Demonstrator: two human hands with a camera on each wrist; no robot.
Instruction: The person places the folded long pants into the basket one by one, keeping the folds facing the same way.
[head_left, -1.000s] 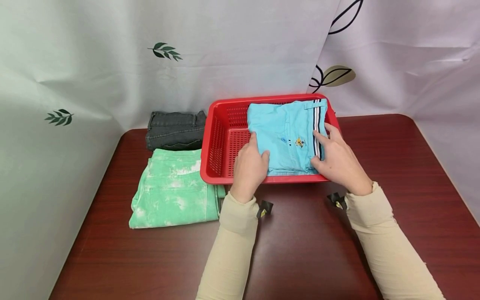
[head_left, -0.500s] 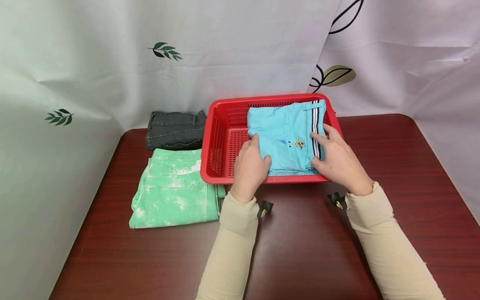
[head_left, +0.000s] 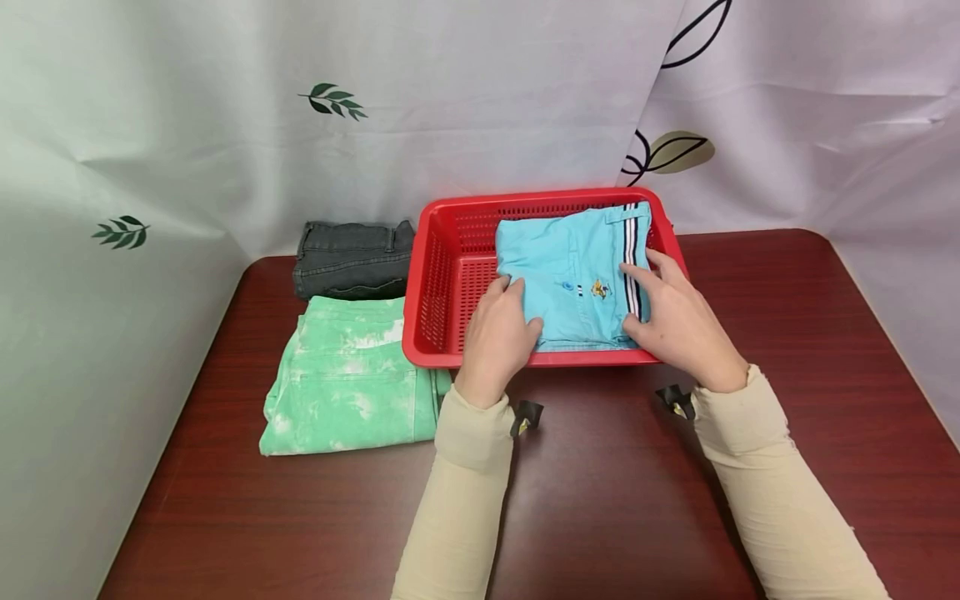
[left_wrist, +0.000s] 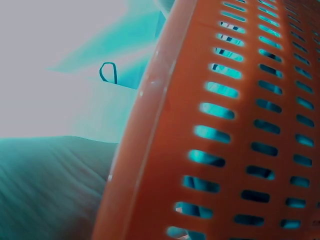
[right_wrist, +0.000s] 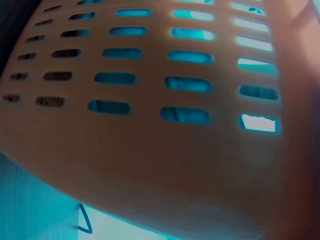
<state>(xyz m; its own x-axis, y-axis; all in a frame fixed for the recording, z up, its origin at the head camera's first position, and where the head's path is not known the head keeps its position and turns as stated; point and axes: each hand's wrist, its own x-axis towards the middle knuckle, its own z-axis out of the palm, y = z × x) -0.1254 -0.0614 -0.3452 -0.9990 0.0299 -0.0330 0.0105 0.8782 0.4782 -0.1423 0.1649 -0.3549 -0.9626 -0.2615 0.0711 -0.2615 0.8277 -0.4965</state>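
Folded light-blue pants with a striped waistband and a small embroidered figure lie in the right part of a red slotted basket. At their left edge my left hand holds them, thumb on the near corner and some fingertips tucked out of sight. My right hand holds the waistband side, thumb and index finger on the stripes, other fingers partly hidden by the basket's right side. Both wrist views are filled by the basket's slotted wall, with blue cloth showing through the slots; neither hand shows there.
Left of the basket, folded green-and-white pants lie on the dark red table. Behind them are folded dark grey pants, close to the basket's left side. A pale leaf-printed curtain hangs along the back.
The blue pants have sunk slightly into the basket, their far edge now lower. My left hand has slid a little toward me along their edge; the right hand has hardly moved.
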